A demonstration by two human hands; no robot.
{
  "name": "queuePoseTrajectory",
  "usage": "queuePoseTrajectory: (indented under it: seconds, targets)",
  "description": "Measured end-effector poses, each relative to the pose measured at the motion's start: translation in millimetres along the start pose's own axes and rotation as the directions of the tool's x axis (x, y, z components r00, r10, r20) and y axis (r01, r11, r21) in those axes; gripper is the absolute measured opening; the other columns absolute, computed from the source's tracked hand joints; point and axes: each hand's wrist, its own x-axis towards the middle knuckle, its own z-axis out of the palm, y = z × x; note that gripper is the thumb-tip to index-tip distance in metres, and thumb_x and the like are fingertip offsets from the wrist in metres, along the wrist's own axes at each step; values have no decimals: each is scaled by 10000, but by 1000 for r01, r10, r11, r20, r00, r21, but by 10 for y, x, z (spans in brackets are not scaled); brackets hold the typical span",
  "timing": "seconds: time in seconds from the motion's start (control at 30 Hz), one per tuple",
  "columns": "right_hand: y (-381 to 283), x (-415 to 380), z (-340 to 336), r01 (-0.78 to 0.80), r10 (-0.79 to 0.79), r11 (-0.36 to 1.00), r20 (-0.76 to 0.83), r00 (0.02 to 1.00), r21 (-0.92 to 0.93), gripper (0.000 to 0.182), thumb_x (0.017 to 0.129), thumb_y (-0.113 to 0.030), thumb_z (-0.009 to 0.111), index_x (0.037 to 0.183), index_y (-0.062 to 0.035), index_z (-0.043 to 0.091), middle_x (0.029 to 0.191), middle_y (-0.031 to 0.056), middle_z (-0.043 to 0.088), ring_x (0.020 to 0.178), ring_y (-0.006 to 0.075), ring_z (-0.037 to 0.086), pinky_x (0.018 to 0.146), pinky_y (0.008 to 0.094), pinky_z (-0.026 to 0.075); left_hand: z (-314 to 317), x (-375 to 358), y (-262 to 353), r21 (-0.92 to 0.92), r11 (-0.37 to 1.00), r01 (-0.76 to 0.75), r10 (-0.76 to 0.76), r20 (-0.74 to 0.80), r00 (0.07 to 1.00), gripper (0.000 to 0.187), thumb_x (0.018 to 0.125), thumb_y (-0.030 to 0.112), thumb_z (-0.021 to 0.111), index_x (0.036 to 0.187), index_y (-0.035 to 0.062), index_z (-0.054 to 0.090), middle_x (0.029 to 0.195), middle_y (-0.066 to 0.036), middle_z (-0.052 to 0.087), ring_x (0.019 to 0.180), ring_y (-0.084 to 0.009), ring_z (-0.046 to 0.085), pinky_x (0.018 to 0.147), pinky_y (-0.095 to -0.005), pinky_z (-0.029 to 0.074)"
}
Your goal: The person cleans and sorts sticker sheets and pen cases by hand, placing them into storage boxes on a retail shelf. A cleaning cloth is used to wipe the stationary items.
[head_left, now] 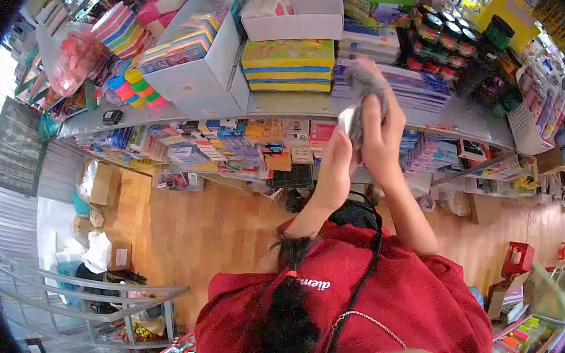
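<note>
Both hands are raised together before the upper shelf. My right hand [384, 136] is closed around a bunched grey cloth [363, 83], which sticks up past the fingers and is smeared by motion. My left hand [337, 164] is closed on a small white item [346, 120], pressed against the cloth; its kind is too blurred to tell. The left fingers are mostly hidden behind the thumb and the cloth. Just behind the hands lie stacks of purple-edged books [417, 88] on the shelf.
The grey shelf edge [282, 106] runs across in front of me, with yellow boxes [289, 67] and a white carton [205, 75] on it. Jars [448, 28] stand at the right. Packed goods fill the lower shelf [225, 148]. A metal railing [118, 304] stands at the left.
</note>
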Motion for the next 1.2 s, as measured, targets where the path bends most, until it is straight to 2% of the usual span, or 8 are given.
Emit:
queuePoseTrajectory:
  seconds: [0.3,0.47,0.57,0.77,0.83,0.9,1.0,1.2]
  targets:
    - [-46,-160,167,306,-245,913,239,940,-268,487,712,-75,474,1198,-95,483,1296,134,404,1235,348,313,1030,453,186,-138,25,54,-36,999,-34,26,-209,977,623,917,478,217,1318,2,240,1300,-91,344,1178,-176,358,972,-314,291]
    - [185,-164,251,-50,60,996,-145,988,76,407,832,-124,382,1210,18,432,1266,174,429,1206,315,369,1000,385,263,-119,14,88,187,977,-106,121,-70,990,583,925,437,251,1301,-6,286,1281,-95,361,1169,-175,359,985,-297,252]
    - [150,-420,429,67,17,955,-279,960,289,423,858,-133,338,1210,93,396,1304,228,359,1236,329,312,1017,399,219,-173,93,131,242,955,-169,182,-28,983,601,923,447,213,1311,-8,271,1324,-108,324,1217,-195,313,1012,-312,213]
    - [149,-296,244,327,-324,937,50,945,-125,460,732,-43,371,1178,17,470,1289,217,385,1247,368,292,1027,452,185,-220,62,131,-4,1000,26,-26,24,999,690,894,524,102,1347,15,203,1382,-91,245,1279,-193,212,1043,-318,145]
    - [61,-53,214,275,-280,959,-93,956,-67,395,783,-68,365,1152,9,481,1177,192,495,1169,324,411,1000,399,267,-182,50,142,101,992,71,-75,44,996,662,907,502,94,1360,27,178,1393,-89,221,1291,-193,186,1048,-321,126]
    - [98,-162,327,-300,372,912,-259,891,280,322,872,-147,389,1140,4,484,1086,128,549,1033,243,504,929,356,353,-281,125,71,296,928,-226,181,171,968,521,938,342,237,1341,11,224,1354,-145,276,1268,-250,244,1034,-332,171]
    - [284,-388,478,-368,530,742,-154,834,561,324,913,-239,387,1149,-33,469,1035,65,554,958,182,517,867,315,398,-323,185,177,735,517,-439,375,266,888,459,892,146,371,1312,-7,271,1283,-190,340,1206,-307,324,1004,-349,235]
    - [43,-465,453,-491,731,77,286,620,868,389,905,-322,336,1159,-59,468,1121,81,535,1011,217,523,898,332,405,-598,228,322,902,359,-240,318,123,940,658,755,239,663,1266,-25,344,1047,-156,508,959,-247,512,844,-327,398]
